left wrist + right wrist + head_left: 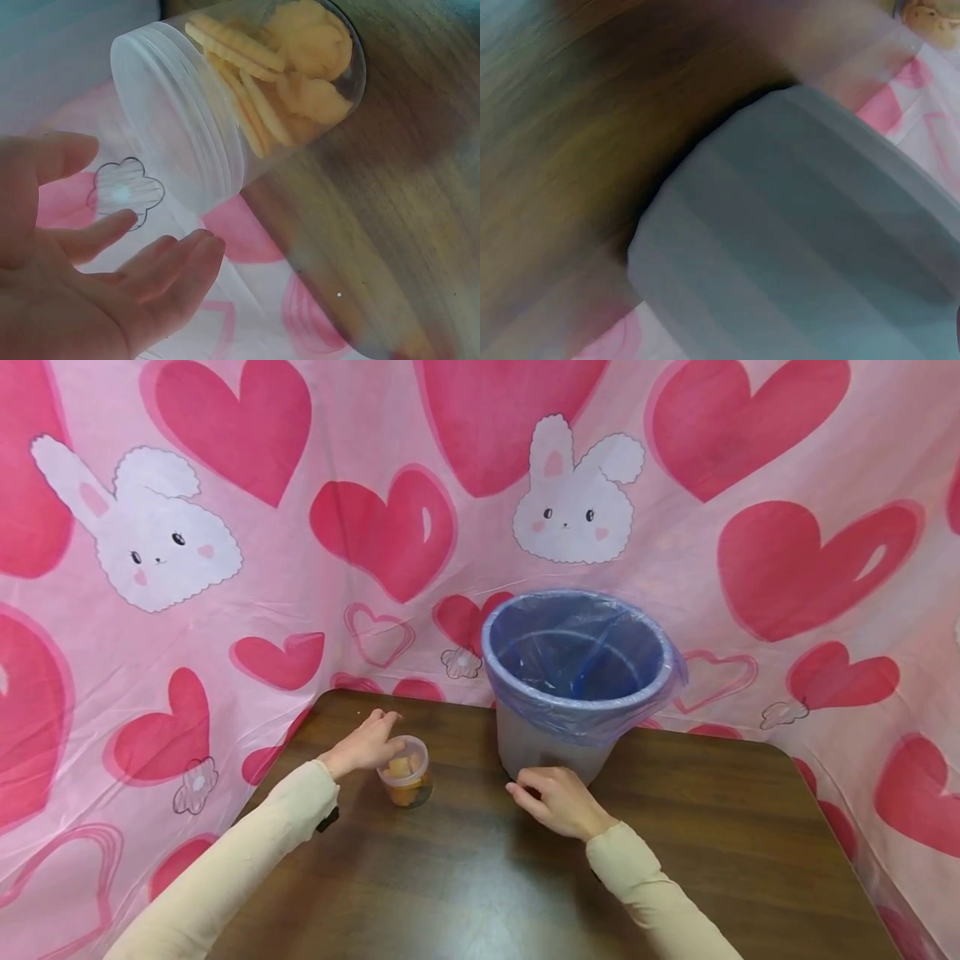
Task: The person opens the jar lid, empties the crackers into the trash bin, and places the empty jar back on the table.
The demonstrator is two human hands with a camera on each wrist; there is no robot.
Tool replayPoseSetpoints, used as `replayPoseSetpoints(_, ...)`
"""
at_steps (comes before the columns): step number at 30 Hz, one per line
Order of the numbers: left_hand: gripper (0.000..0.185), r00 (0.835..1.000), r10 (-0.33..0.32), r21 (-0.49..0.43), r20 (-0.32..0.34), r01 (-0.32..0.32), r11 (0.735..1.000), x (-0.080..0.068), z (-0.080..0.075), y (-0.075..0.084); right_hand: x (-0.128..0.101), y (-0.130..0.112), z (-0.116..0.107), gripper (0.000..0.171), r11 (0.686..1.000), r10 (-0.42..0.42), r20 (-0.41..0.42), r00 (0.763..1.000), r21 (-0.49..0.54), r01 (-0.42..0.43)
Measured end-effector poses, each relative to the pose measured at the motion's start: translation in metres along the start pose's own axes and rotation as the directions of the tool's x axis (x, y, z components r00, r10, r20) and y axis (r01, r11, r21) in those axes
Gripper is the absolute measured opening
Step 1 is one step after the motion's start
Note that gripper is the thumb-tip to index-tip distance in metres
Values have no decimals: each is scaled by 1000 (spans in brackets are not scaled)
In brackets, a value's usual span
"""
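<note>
A: Reaching left hand (365, 749) sits beside the small clear plastic jar of yellow crackers (406, 781) on the dark wooden desk (465, 877), fingers (169, 262) loosely spread, no grip yet.
B: Lid on, nothing binned. Right hand (558, 799)?
A: Resting by the grey bin with blue liner (577, 681), fingers curled, holding nothing I can see.

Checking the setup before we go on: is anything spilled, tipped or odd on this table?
Nothing stands out. The snack jar stands upright and lidded by the left hand, the lined bin is upright, and the table shows no spill.
</note>
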State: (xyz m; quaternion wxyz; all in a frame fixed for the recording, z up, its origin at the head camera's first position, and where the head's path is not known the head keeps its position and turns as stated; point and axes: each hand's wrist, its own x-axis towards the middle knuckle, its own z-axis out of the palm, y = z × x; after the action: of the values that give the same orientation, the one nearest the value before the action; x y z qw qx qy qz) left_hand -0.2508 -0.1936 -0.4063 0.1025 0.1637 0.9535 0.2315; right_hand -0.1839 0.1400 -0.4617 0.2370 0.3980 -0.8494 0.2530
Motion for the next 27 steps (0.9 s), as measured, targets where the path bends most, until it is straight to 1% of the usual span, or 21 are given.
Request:
replayPoseSetpoints(3,54,1000,13,2,8,-13,1000,1,1,-3,5,-3,5,25,998,51,19,998,42,-52)
replayPoseSetpoints(5,53,1000,18,3,16,-18,1000,1,2,-5,7,-5,8,19,993,93,47,995,74,-96)
replayPoseSetpoints(10,52,999,43,1,32,-43,999,2,4,-7,11,-10,18,4,969,193,134,972,127,-210)
replayPoseSetpoints(13,51,996,73,-3,42,-73,997,0,4,-7,14,-12,25,6,955,238,162,958,143,-261)
replayPoseSetpoints(14,51,995,93,5,44,-93,996,0,4,-7,15,-13,28,7,951,248,163,955,147,-272)
replayPoseSetpoints(17,50,991,125,15,55,-126,992,-2,4,-6,21,-15,36,4,943,279,158,947,142,-302)
replayPoseSetpoints(20,49,990,129,25,58,-131,991,-2,5,-6,29,-18,42,7,930,317,150,936,146,-338)
replayPoseSetpoints(23,49,992,109,23,61,-110,994,-1,7,-8,37,-24,48,12,893,384,144,912,193,-406)
replayPoseSetpoints(27,48,992,99,28,73,-101,995,0,9,-10,47,-31,54,10,816,473,155,867,295,-497)
